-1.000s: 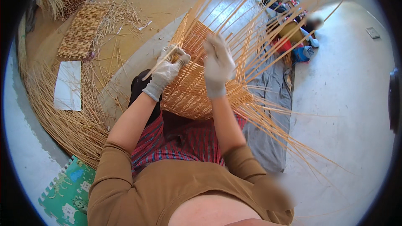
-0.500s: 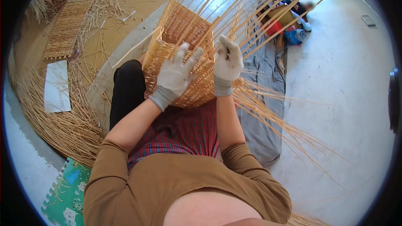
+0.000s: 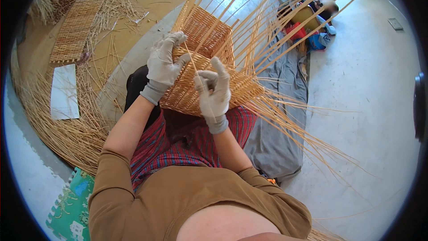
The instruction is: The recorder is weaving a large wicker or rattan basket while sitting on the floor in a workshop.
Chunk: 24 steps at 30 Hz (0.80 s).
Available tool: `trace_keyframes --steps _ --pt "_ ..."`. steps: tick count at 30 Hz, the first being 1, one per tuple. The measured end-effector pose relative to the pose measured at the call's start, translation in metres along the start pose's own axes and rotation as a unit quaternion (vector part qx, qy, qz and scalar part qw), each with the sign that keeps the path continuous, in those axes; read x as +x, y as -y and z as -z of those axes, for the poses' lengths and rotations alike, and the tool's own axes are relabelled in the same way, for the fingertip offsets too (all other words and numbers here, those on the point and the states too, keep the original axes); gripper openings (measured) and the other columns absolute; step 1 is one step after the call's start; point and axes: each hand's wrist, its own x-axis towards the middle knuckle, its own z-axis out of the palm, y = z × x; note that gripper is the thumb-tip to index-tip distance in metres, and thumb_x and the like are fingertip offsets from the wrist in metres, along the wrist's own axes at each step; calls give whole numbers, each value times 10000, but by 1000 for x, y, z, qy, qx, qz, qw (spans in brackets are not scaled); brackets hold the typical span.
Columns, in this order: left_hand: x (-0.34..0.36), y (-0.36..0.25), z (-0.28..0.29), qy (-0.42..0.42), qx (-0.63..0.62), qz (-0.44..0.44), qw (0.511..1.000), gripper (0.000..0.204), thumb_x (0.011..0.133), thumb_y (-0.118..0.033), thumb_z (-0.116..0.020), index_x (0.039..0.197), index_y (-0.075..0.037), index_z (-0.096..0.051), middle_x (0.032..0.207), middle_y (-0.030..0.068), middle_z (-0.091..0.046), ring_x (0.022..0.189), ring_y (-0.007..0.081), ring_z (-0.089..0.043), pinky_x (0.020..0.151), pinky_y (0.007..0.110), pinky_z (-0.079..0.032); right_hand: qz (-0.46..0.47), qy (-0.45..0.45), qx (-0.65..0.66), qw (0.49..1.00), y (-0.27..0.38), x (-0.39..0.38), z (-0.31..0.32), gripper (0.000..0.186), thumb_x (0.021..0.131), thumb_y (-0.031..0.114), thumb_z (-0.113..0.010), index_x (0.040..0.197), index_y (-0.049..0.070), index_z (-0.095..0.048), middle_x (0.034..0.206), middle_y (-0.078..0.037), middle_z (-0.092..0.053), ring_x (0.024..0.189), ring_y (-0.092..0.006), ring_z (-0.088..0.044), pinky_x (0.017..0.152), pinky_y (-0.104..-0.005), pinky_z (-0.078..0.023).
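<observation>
A woven wicker basket (image 3: 185,91) sits tilted on my lap, with long upright stakes fanning out from its far and right sides. My left hand (image 3: 164,62), in a pale work glove with a grey cuff, is closed on the near wall's rim at the left corner. A thin wicker strand (image 3: 193,62) runs from beside its fingertips down to my right hand (image 3: 215,93). That gloved right hand is in front of the near wall, its curled fingers closed on the strand and its index finger pointing up. The basket's underside is hidden.
Loose wicker rods (image 3: 58,136) lie heaped on the left, with a white sheet (image 3: 64,93) and a woven panel (image 3: 76,29) among them. A grey cloth (image 3: 278,138) covers the floor at right. Another person (image 3: 323,11) is at the far right. Rod ends stick out rightward from the basket.
My left hand has moved up and left to the rim's corner. My right hand has come down and left, in front of the near wall, and now has a strand in its fingers.
</observation>
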Motion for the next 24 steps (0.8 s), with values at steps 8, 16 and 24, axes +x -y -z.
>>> trace_keyframes --steps 8,16,24 --pt "6 17 14 67 -27 2 997 562 739 -193 -878 1240 -153 -627 926 -10 -677 934 225 -631 893 362 -494 10 -34 299 954 -2 6 -8 221 1016 151 -622 1138 -14 -703 1013 -84 -744 851 -198 -704 642 -286 -558" --pt "1 3 25 133 188 -170 958 639 830 -189 -758 1429 -310 -567 1047 19 -609 1019 223 -560 1107 450 -376 -58 -166 48 983 -9 77 24 264 951 70 -709 1195 -30 -689 1130 -135 -712 919 -161 -684 808 -269 -571" --pt "6 0 22 175 294 -236 909 679 825 -196 -662 1450 -433 -544 1013 12 -498 983 229 -521 1158 554 -337 110 -38 59 991 -19 69 55 516 967 -76 -508 1469 36 -482 1235 -163 -676 969 -175 -667 792 -285 -558"
